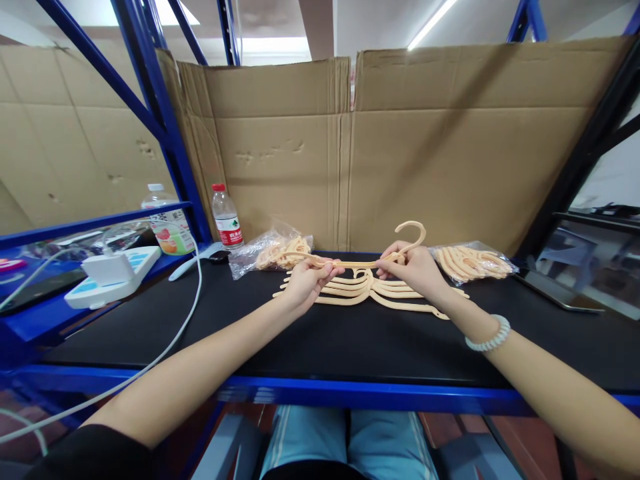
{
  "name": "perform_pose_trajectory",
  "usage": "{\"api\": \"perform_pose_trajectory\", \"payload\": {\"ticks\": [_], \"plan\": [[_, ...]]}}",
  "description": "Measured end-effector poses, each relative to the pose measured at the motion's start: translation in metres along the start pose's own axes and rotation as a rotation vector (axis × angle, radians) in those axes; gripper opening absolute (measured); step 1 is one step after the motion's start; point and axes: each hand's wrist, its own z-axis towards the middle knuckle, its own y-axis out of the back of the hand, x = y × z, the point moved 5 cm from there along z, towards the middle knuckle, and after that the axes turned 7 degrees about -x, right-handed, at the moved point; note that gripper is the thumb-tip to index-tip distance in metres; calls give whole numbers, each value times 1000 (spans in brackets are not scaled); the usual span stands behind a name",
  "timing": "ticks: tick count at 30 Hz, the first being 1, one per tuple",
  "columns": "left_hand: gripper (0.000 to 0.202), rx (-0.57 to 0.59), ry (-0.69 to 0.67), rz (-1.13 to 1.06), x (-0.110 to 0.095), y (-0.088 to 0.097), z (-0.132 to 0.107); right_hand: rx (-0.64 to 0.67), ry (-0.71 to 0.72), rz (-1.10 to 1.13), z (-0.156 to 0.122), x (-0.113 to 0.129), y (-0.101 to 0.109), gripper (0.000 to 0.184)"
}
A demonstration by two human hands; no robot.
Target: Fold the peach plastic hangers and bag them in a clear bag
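A peach plastic clothes hanger [357, 265] is held up just above the black tabletop, stretched between both hands. My left hand [306, 285] pinches its bar with thumb and fingers. My right hand [411, 267] grips it near the hook [415, 233], which curves up above the fingers. Beneath and between the hands, several matching hangers [370, 287] lie in an overlapping row on the table. The hands and forearms cover parts of these.
Behind the hands lie a clear bag of hanger parts [273, 257] and, at right, another bag [473, 260]. A red-capped water bottle [227, 223], a juice bottle [170, 227] and a power strip [113, 280] stand left. A white cable [193, 300] crosses the table. Cardboard [475, 153] walls the back.
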Motion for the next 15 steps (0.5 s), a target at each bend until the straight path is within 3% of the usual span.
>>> {"api": "perform_pose_trajectory", "payload": {"ticks": [4,8,11,15], "plan": [[17,18,47,-45,6,-1,-3,-131,153,-258,2,6,12,29],[16,30,92,-79,3,-4,-9,-159,196,-275,1,11,16,27],[9,26,212,-96,2,-5,-12,-166,223,-315,0,12,17,26],[23,40,411,-72,4,-6,-14,-190,276,-406,-1,14,19,29]]}}
